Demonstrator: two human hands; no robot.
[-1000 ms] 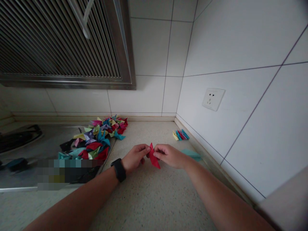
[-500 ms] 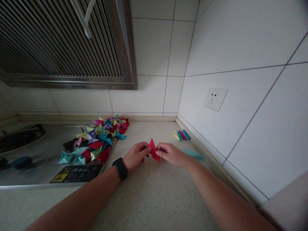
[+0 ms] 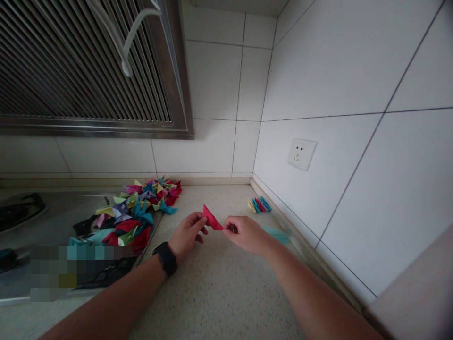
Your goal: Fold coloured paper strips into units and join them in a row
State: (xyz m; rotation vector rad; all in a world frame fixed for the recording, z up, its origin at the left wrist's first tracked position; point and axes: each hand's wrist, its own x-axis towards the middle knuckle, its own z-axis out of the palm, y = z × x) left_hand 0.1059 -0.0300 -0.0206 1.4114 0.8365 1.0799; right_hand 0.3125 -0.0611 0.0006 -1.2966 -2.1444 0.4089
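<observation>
A small piece of folded red paper [image 3: 212,220] is held between my two hands above the speckled counter [image 3: 215,293]. My left hand [image 3: 187,233], with a black watch at the wrist, pinches its left side between thumb and fingers. The lower right tip of the paper is in the pinch of my right hand [image 3: 244,231]. The paper slants down from upper left to lower right, with a point standing up at its left end. Its inner folds are too small to make out.
Left of my hands, many folded paper pieces [image 3: 122,210] in mixed colours lie heaped on the stove top [image 3: 74,208]. A small row of folded papers [image 3: 259,205] stands near the right wall, by a pale teal sheet [image 3: 278,234]. A range hood [image 3: 184,94] overhangs the upper left.
The red paper has turned from steeply upright to a flatter slant. My right hand now grips its far tip, and my hands are slightly farther apart. The view has shifted a little.
</observation>
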